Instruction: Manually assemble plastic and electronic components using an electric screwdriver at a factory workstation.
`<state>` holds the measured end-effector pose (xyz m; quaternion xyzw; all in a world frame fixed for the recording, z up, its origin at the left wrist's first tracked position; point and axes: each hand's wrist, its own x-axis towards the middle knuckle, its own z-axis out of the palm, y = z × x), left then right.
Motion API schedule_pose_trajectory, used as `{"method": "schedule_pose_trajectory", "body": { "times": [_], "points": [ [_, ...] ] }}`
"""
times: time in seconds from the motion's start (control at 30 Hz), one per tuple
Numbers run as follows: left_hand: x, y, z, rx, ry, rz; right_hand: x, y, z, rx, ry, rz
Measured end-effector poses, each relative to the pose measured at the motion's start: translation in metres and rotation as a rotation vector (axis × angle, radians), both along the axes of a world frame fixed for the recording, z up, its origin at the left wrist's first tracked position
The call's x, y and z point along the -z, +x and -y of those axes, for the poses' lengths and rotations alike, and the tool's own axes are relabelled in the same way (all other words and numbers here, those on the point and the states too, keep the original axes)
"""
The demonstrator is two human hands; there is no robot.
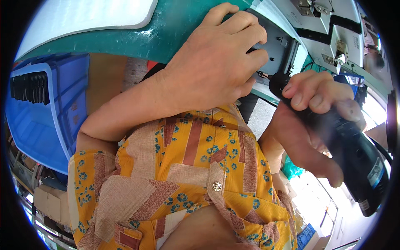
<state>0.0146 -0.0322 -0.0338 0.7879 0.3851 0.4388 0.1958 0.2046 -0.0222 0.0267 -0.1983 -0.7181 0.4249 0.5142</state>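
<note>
My right hand is wrapped round a black electric screwdriver, its body slanting from lower right up to the left. The driver's bit points at the near edge of a dark grey casing, close to my left fingers. Whether the bit touches a screw there, I cannot tell. My left hand lies over the casing's left side with bent fingers gripping it; the hand hides much of that part. Several small dark holes or posts show on the casing's face.
A green work table carries a white foam sheet at far left. Below stands a blue plastic crate with a row of black parts. Metal fixtures with hinged clamps are at far right. A cardboard piece leans beside the crate.
</note>
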Motion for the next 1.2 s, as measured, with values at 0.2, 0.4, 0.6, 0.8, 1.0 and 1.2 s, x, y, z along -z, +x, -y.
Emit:
{"method": "schedule_pose_trajectory", "body": {
  "times": [0.2, 0.4, 0.6, 0.8, 1.0, 1.2],
  "points": [
    [0.007, 0.0, -0.003, -0.006, 0.018, 0.021, 0.0, 0.004, -0.009, -0.12, 0.008, 0.005],
    [0.025, 0.011, -0.006, -0.122, 0.131, 0.057, 0.014, 0.003, -0.01, -0.079, 0.118, -0.096],
    [0.043, 0.01, -0.018, -0.096, 0.092, 0.024, 0.012, 0.053, -0.014, 0.018, -0.023, -0.409],
    [0.033, 0.011, -0.023, -0.206, 0.106, -0.161, 0.034, 0.092, -0.036, 0.594, -0.081, -0.402],
    [0.003, 0.013, -0.026, -0.165, -0.1, -0.46, 0.041, 0.094, -0.04, 0.589, -0.114, -0.449],
    [-0.016, 0.019, -0.01, -0.404, 0.19, -0.466, 0.039, 0.081, -0.035, 0.654, 0.014, -0.317]
  ]
}}
